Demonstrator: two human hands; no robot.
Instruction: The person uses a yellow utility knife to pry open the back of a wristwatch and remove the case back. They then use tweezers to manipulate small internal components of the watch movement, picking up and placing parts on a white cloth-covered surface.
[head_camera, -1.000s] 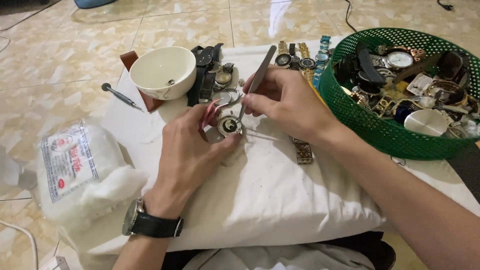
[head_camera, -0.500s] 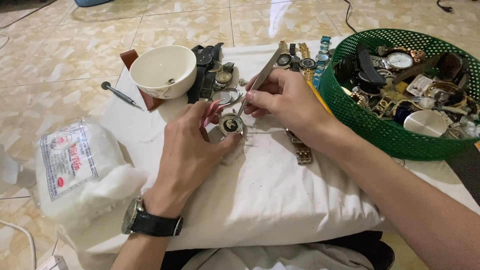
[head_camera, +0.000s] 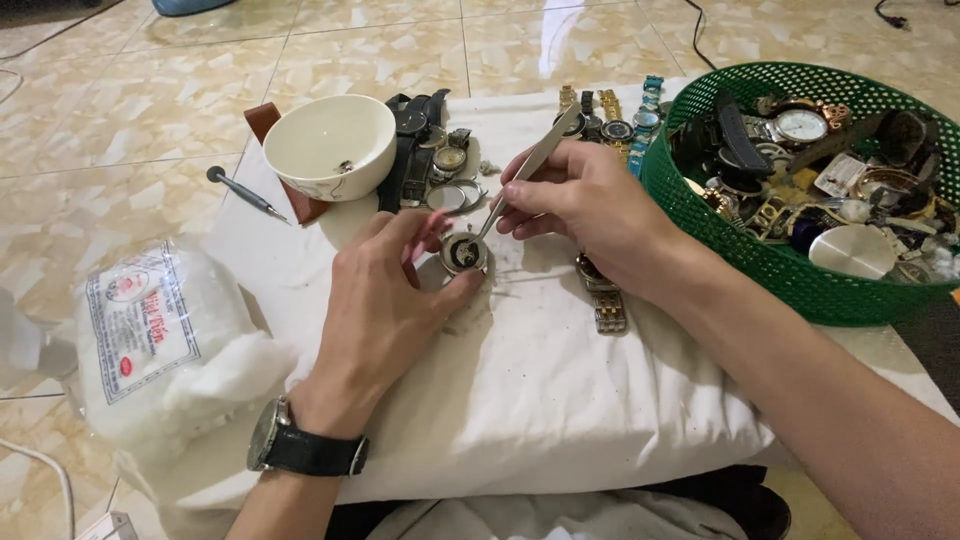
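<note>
- Head view: a white cloth-covered cushion is spread beneath both hands, and everything gripped is kept above its middle.
- A round green plastic mesh basket filled with watches and parts is set to the right of the grips, close to the right forearm.
- A clear bag of white cotton wool is laid to the left of the left wrist.
- A white ceramic bowl is placed beyond the left hand.
- The left hand is closed on a small round opened watch case, pinched between thumb and fingers.
- The right hand is closed on slim metal tweezers, whose tips are lowered into the case.
</note>
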